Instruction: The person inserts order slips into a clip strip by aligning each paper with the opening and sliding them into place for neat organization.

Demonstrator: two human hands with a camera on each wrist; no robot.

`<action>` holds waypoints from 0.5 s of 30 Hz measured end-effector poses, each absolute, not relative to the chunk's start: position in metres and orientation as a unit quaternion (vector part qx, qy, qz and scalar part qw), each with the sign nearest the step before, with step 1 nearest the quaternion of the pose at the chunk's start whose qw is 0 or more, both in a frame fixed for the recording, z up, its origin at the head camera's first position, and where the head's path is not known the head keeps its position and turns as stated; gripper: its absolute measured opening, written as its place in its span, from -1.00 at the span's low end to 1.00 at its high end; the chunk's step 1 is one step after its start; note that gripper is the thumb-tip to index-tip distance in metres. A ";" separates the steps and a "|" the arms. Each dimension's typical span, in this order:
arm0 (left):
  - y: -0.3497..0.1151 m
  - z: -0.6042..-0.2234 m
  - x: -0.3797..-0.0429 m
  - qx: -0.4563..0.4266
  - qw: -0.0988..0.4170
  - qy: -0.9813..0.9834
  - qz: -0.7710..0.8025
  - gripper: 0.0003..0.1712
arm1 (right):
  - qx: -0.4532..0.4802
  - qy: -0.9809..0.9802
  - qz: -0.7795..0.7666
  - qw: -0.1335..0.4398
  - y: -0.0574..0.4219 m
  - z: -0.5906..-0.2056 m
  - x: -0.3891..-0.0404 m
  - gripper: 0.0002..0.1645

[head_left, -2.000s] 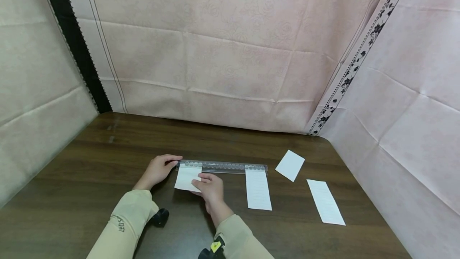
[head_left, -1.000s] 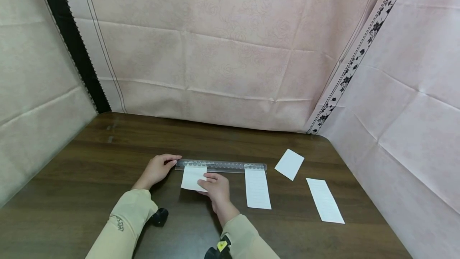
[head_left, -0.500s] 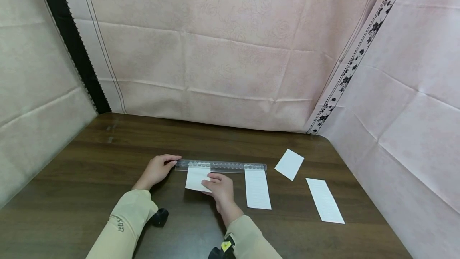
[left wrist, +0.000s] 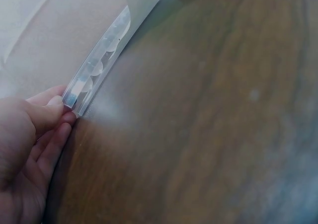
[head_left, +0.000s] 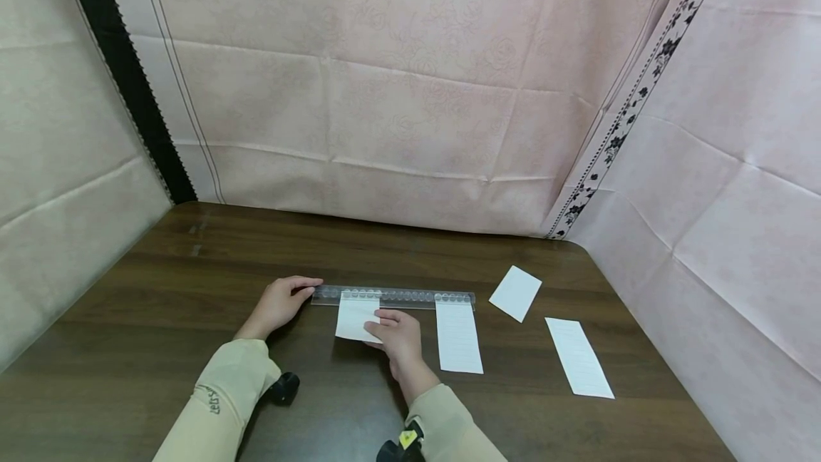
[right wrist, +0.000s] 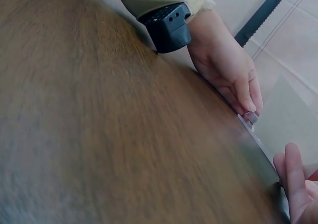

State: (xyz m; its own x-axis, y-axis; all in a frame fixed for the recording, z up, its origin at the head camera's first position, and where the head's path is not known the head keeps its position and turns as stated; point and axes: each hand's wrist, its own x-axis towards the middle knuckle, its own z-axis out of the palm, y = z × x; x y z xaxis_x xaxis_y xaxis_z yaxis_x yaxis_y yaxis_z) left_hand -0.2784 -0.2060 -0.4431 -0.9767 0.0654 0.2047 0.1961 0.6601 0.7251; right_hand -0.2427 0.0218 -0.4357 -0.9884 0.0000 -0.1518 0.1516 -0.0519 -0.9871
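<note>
A long clear plastic ticket holder [head_left: 407, 296] with a row of rounded tabs lies across the table. At its left end my left hand [head_left: 280, 306] pinches it between thumb and fingers; the left wrist view shows the tabs [left wrist: 97, 69] up close. A short white paper slip [head_left: 355, 319] has its top edge at the holder, left of the middle. My right hand [head_left: 399, 342] pinches this slip at its lower right side, thumb on top. Further right, a longer lined slip [head_left: 459, 337] hangs from the holder's right end, its top edge under the tabs.
Two loose white slips lie right of the holder: a short one [head_left: 516, 294] set askew and a longer lined one [head_left: 579, 358] nearer the front. Pale cloth [head_left: 410, 91] walls off the table's back and sides. A black device [right wrist: 166, 28] sits at the left wrist.
My right hand has moved to the right, sliding the short slip along the holder away from the left end. My left hand keeps its grip in place.
</note>
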 end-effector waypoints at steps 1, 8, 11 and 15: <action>-0.206 -0.443 -0.278 -0.073 0.082 -0.907 -0.406 -0.69 | 0.056 0.687 -0.722 0.053 0.022 -0.436 -0.243 -0.71; -0.207 -0.445 -0.279 -0.074 0.083 -0.907 -0.405 -0.69 | 0.058 0.691 -0.719 0.051 0.025 -0.437 -0.244 -0.70; -0.207 -0.445 -0.278 -0.074 0.083 -0.907 -0.405 -0.69 | 0.058 0.692 -0.718 0.052 0.026 -0.438 -0.244 -0.71; -0.207 -0.444 -0.278 -0.072 0.081 -0.908 -0.404 -0.69 | 0.058 0.692 -0.717 0.054 0.029 -0.438 -0.245 -0.71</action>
State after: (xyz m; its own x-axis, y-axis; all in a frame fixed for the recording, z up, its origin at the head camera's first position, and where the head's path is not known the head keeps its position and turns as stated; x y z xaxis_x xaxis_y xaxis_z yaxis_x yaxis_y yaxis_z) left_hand -0.2778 -0.2066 -0.4435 -0.9765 0.0655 0.2054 0.1964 0.6634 0.7220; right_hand -0.2449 0.0291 -0.4379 -0.9875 0.0022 -0.1578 0.1576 -0.0362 -0.9868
